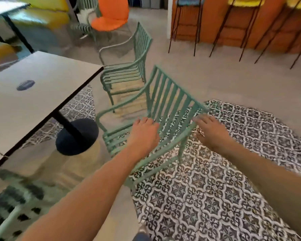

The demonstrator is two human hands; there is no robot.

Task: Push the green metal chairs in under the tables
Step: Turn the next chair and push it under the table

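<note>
The left hand (143, 133) was laid on the back of the near green chair (165, 108), low down by the slats on the left side. Its fingers were bent over the slats, but a firm grip could not be made out through the blur. The right hand (210, 131) was held at the right end of the chair's top rail, with the fingers fairly straight and touching the metal. It could not be told whether anything was gripped there.

Both arms were stretched out forward and down from the body, the left arm crossing over the chair's near armrest.

The chair was tipped, with its back leaning toward the hands. Its seat pointed away and to the left, toward the surface (33, 94). The surface's black round foot (76, 136) was seen just beside the front of the seat. So the push was judged to be needed forward and to the left, along the line from the back to the seat.

A second green chair (129, 70) was stood farther off, with its seat front close to the corner of the same surface.
</note>
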